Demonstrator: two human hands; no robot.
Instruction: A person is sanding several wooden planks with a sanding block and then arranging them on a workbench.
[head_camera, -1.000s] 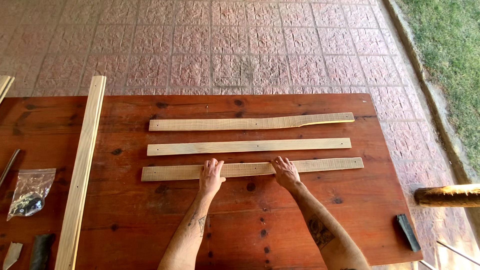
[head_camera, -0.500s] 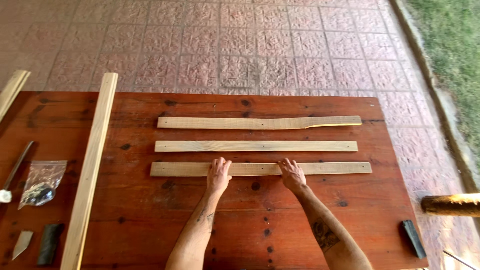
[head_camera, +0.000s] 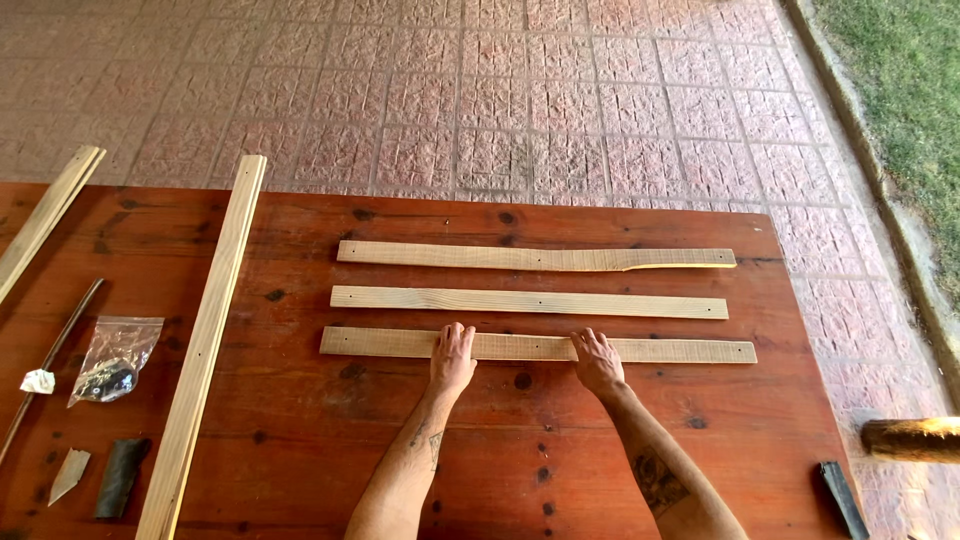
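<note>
Lower centre: left hand (head_camera: 453, 358) and right hand (head_camera: 598, 361) lie flat, fingers spread, gripping nothing, pressing the nearest slat (head_camera: 520, 346); aligning step, judged; next calls for squaring against the middle slat (head_camera: 528, 302).

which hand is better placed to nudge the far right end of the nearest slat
Right. The right hand rests on the nearest pale wooden slat closer to its right end; the left hand lies nearer the middle.

A reddish, knotty wooden desk (head_camera: 300, 420) stands on a paved floor (head_camera: 500, 90). On it lie three pale slats in parallel rows: far slat (head_camera: 530, 258), middle slat (head_camera: 528, 302), near slat (head_camera: 520, 346). Left of them lie a long plank (head_camera: 205, 340), a clear plastic bag (head_camera: 112, 358) and a thin rod (head_camera: 55, 360).
</note>
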